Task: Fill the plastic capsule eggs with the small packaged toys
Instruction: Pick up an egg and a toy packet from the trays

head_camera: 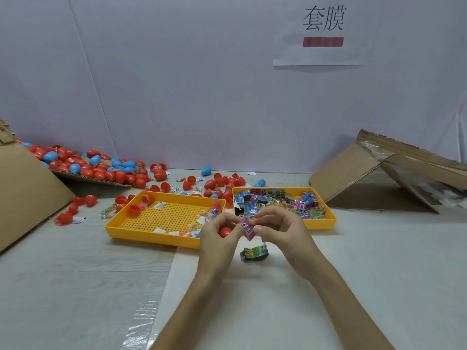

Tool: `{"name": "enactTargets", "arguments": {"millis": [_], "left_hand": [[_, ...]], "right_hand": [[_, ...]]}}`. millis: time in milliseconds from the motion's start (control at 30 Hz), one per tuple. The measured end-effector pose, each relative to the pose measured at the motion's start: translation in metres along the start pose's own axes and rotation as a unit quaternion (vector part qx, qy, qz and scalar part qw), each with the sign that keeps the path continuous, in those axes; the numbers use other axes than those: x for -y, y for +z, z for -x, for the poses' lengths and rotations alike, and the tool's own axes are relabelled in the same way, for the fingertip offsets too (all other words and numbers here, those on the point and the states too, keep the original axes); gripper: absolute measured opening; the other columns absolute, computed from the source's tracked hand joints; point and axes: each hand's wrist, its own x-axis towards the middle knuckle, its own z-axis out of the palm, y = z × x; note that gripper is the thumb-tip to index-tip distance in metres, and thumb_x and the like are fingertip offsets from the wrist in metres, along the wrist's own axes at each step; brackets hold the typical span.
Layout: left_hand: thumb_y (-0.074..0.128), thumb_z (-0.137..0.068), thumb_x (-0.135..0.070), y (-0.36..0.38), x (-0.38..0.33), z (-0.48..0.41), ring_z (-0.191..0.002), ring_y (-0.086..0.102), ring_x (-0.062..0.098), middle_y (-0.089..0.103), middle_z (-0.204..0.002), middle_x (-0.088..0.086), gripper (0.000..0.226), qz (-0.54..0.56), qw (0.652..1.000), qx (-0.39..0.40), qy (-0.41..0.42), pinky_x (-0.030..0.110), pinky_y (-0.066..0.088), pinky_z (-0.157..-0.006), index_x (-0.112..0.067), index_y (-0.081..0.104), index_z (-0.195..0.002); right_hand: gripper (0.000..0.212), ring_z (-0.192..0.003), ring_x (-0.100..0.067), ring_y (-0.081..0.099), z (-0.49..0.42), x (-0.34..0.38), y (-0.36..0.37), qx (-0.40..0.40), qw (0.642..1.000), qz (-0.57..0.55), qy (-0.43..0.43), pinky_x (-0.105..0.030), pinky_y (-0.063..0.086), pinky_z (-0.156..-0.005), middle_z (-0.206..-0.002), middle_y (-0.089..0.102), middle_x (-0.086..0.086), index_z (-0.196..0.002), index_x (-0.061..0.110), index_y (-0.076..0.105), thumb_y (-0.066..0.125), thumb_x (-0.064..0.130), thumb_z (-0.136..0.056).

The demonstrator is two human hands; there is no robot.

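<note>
Head view: a pale grey counter (75, 274) runs back to a white wall carrying a paper sign (321, 51). A large brown cardboard sheet (27, 188) leans at the left edge, and a folded brown cardboard box flap (353, 173) lies at the right. A heap of red and blue plastic capsule eggs (101, 170) spreads along the back left, with loose ones scattered towards the middle. Two yellow plastic trays sit side by side. The perforated left tray (151, 237) holds a few red shells and clear sachets, and the right tray (321, 224) is heaped with small printed toy packets. In front of the trays, the left hand (217, 238) has its grip curled round a red plastic capsule egg half (225, 231). Just beside it, the right hand (283, 231) pinches a small pink printed toy packet (247, 227) in a narrow fingertip grip, and the left fingertips touch that packet too. A crumpled green and black toy packet (254, 253) lies on the counter below the hands.
</note>
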Motion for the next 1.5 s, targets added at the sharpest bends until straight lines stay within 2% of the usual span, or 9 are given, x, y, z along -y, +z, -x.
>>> {"name": "enactTargets", "arguments": {"millis": [300, 367, 433, 533, 633, 767, 967, 1200, 1500], "left_hand": [[0.076, -0.086, -0.015, -0.001, -0.001, 0.001, -0.064, 0.056, -0.003, 0.063, -0.073, -0.018, 0.014, 0.063, 0.997, 0.032, -0.040, 0.014, 0.042, -0.051, -0.026, 0.071, -0.079], [0.072, -0.078, -0.018, -0.001, -0.005, 0.003, -0.063, 0.054, 0.001, 0.062, -0.080, -0.012, 0.016, 0.138, 0.984, 0.076, -0.080, 0.021, 0.042, -0.053, -0.029, 0.073, -0.089], [0.061, -0.072, -0.021, -0.002, -0.009, 0.004, -0.071, 0.055, 0.006, 0.059, -0.095, -0.001, 0.037, 0.216, 0.961, 0.128, -0.114, 0.024, 0.042, -0.058, -0.025, 0.072, -0.107], [0.051, -0.085, -0.020, -0.004, -0.011, 0.003, -0.083, 0.050, 0.015, 0.052, -0.097, 0.007, 0.043, 0.291, 0.936, 0.148, -0.136, 0.030, 0.040, -0.069, -0.017, 0.069, -0.123], [0.040, -0.103, -0.008, -0.004, -0.012, 0.001, -0.083, 0.060, 0.013, 0.058, -0.103, 0.005, 0.039, 0.249, 0.952, 0.117, -0.134, 0.029, 0.049, -0.075, -0.025, 0.068, -0.124], [0.068, -0.094, -0.011, -0.003, -0.008, 0.003, -0.100, 0.071, 0.015, 0.064, -0.122, 0.003, 0.041, 0.189, 0.975, 0.099, -0.069, 0.027, 0.058, -0.077, -0.031, 0.062, -0.129], [0.079, -0.085, -0.012, -0.004, -0.008, 0.003, -0.102, 0.070, 0.016, 0.071, -0.115, -0.002, 0.043, 0.138, 0.987, 0.069, -0.037, 0.026, 0.058, -0.075, -0.034, 0.066, -0.119], [0.081, -0.081, -0.008, -0.004, -0.009, 0.004, -0.104, 0.070, 0.010, 0.074, -0.109, -0.010, 0.045, 0.142, 0.986, 0.079, -0.026, 0.022, 0.057, -0.074, -0.034, 0.067, -0.115], [0.084, -0.080, -0.013, -0.002, -0.004, 0.003, -0.089, 0.073, 0.014, 0.075, -0.097, -0.007, 0.031, 0.110, 0.991, 0.073, -0.023, 0.021, 0.056, -0.067, -0.031, 0.074, -0.102]], "right_hand": [[0.021, -0.079, -0.012, 0.068, 0.000, 0.004, 0.000, 0.000, 1.000, -0.013, 0.020, -0.022, 0.049, -0.061, -0.090, 0.076, -0.007, -0.088, 0.027, 0.075, 0.078, 0.014, -0.072], [0.019, -0.077, -0.012, 0.067, 0.001, 0.004, 0.000, -0.002, 1.000, -0.019, 0.013, -0.021, 0.048, -0.061, -0.087, 0.076, -0.006, -0.087, 0.026, 0.075, 0.078, 0.013, -0.073], [0.018, -0.076, -0.014, 0.067, 0.001, 0.005, 0.000, -0.007, 1.000, -0.029, 0.001, -0.021, 0.047, -0.059, -0.084, 0.075, -0.007, -0.086, 0.022, 0.075, 0.077, 0.007, -0.075], [0.023, -0.076, -0.018, 0.068, 0.000, 0.004, -0.003, -0.051, 0.998, -0.036, -0.007, -0.024, 0.045, -0.060, -0.085, 0.075, -0.010, -0.084, 0.016, 0.073, 0.072, -0.007, -0.084], [0.028, -0.079, -0.016, 0.070, -0.002, 0.004, -0.007, -0.117, 0.992, -0.046, -0.010, -0.024, 0.046, -0.063, -0.085, 0.076, -0.005, -0.077, 0.020, 0.072, 0.069, -0.006, -0.086], [0.031, -0.081, -0.014, 0.070, -0.002, 0.004, -0.009, -0.155, 0.988, -0.019, -0.024, -0.027, 0.048, -0.066, -0.083, 0.075, -0.001, -0.073, 0.025, 0.074, 0.072, -0.004, -0.084], [0.024, -0.090, -0.028, 0.071, -0.001, 0.003, -0.005, -0.119, 0.993, -0.005, -0.025, -0.041, 0.051, -0.073, -0.090, 0.076, -0.006, -0.079, 0.022, 0.076, 0.074, -0.001, -0.084], [0.023, -0.079, -0.015, 0.069, -0.001, 0.004, -0.003, -0.100, 0.995, 0.009, -0.029, -0.026, 0.053, -0.059, -0.088, 0.075, -0.001, -0.083, 0.017, 0.076, 0.069, -0.005, -0.088], [0.021, -0.084, -0.015, 0.072, -0.001, 0.002, -0.004, -0.108, 0.993, 0.011, -0.044, -0.026, 0.057, -0.061, -0.086, 0.074, 0.003, -0.082, 0.017, 0.074, 0.073, -0.004, -0.084]]}}
